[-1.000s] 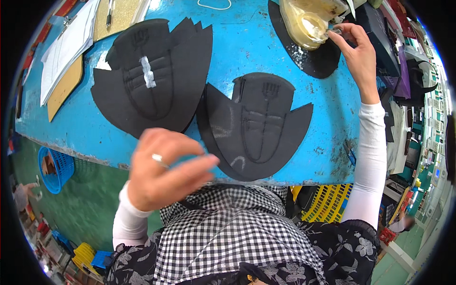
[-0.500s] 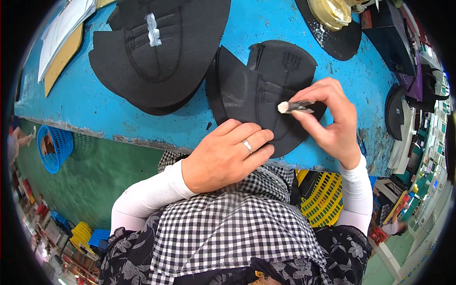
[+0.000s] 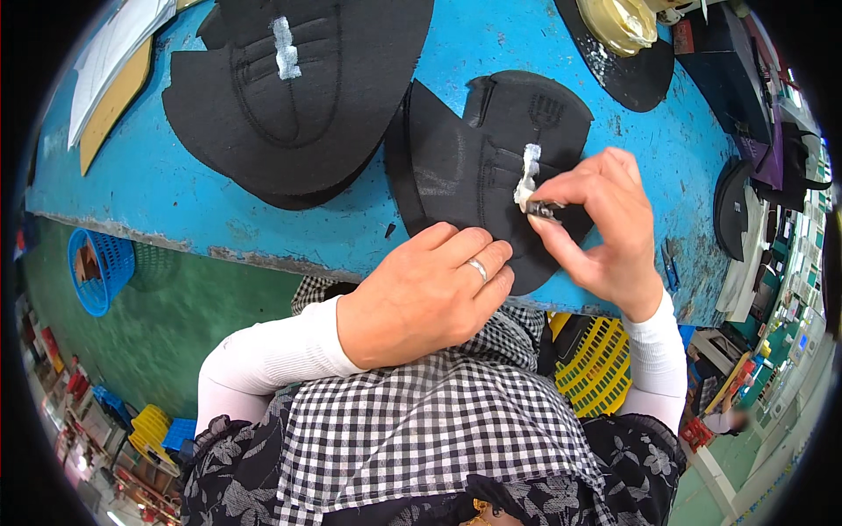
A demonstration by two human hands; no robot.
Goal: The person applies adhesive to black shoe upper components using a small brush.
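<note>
A black curved fabric piece with stitched lines lies near the table's front edge, stacked over similar black layers. My left hand, wearing a ring, lies on its near edge with fingers flat and slightly bent; the thumb is hidden. Between the thumb and fingers of my right hand is a small dark brush, its tip down on the piece. From the tip a streak of white paste runs away from me. A larger stack of black pieces sits at the left, bearing a white paste mark.
A tub of cream-coloured paste rests on another black piece at the far right. White papers lie far left. Below the blue table are a blue basket and a yellow crate.
A white paste streak now shows on the near piece. My right hand has tipped the brush down onto it and moved slightly toward me. My left hand has shifted a little right.
</note>
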